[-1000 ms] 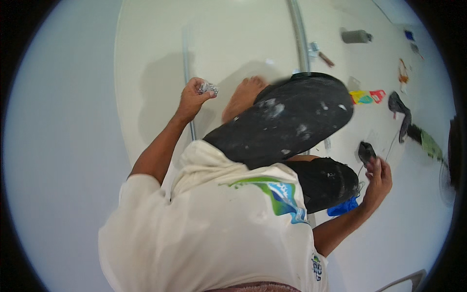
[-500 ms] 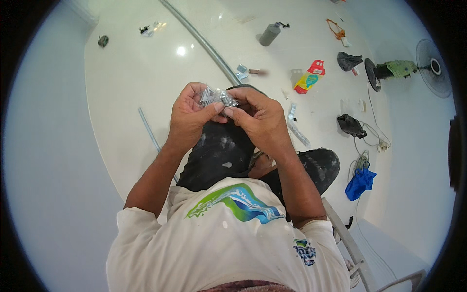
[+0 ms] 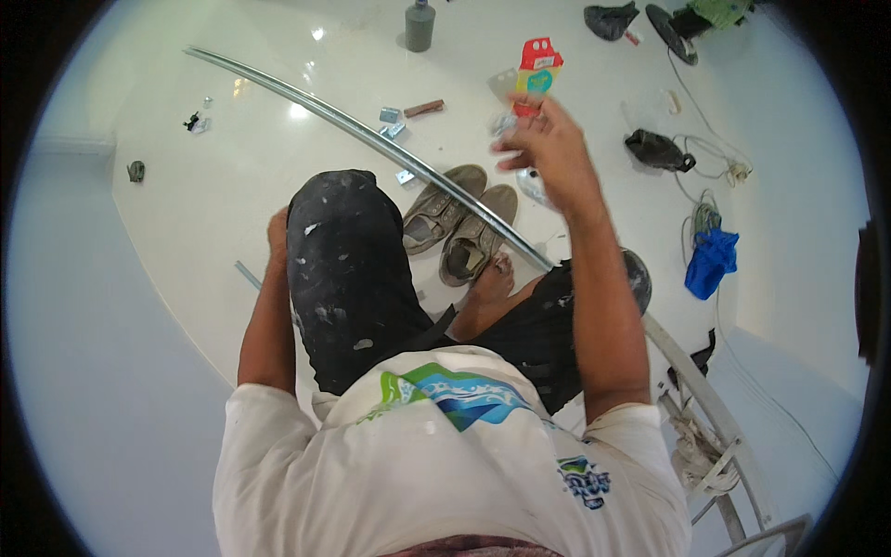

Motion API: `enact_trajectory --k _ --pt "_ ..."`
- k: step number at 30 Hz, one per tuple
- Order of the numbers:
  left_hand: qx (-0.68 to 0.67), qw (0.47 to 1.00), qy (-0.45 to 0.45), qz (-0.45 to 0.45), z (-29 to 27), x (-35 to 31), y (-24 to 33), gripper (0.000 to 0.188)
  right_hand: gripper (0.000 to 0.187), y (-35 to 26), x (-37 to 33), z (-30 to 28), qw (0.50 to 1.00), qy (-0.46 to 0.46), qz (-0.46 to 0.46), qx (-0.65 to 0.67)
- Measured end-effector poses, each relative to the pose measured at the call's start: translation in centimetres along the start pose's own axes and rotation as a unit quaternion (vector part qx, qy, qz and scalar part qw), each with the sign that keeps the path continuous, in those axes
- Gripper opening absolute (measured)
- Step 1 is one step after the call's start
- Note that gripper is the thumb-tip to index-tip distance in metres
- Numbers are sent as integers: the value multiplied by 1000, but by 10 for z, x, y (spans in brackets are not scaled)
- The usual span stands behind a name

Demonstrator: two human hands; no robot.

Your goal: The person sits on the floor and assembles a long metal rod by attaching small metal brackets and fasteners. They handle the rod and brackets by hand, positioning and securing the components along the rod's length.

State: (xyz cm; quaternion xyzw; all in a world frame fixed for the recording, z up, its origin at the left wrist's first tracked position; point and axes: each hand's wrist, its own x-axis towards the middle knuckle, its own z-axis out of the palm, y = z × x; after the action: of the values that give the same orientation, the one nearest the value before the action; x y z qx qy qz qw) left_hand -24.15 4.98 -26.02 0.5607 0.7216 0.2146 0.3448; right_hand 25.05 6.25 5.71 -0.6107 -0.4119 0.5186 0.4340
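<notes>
My right hand (image 3: 548, 148) is raised over the floor at the right, its fingers apart and holding nothing that I can make out. Just beyond its fingertips is a small clear plastic bag (image 3: 504, 123); whether they touch is unclear. Behind the hand shows a red and yellow packet (image 3: 539, 70). My left hand (image 3: 277, 234) is down beside my left knee, which hides its fingers. A long metal channel (image 3: 371, 137) runs slantwise across the floor in front of my legs, passing over a pair of brown shoes (image 3: 480, 237).
Small metal brackets (image 3: 392, 130) and a brown strip (image 3: 425, 108) lie past the channel. A grey bottle (image 3: 419, 28) stands farther off. To the right are a black bag (image 3: 657, 148), a blue bag (image 3: 712, 263), cables and a metal ladder-like frame (image 3: 715, 418).
Both hands have let go of their shared grip on the clear bag of small metal parts. My left hand dropped beside the knee; my right reached out right. The view shifted, showing the shoes.
</notes>
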Motion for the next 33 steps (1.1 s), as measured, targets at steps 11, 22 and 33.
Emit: enact_trajectory --k 11,22,33 --pt "343 920 -15 187 48 -36 -39 42 36 257 164 -12 885 27 77 -458" --pt "-305 881 -166 -323 118 133 157 71 37 286 218 97 833 6 -171 -526" --pt "-410 848 -157 -296 138 161 149 29 16 249 219 83 883 -99 -89 -450"
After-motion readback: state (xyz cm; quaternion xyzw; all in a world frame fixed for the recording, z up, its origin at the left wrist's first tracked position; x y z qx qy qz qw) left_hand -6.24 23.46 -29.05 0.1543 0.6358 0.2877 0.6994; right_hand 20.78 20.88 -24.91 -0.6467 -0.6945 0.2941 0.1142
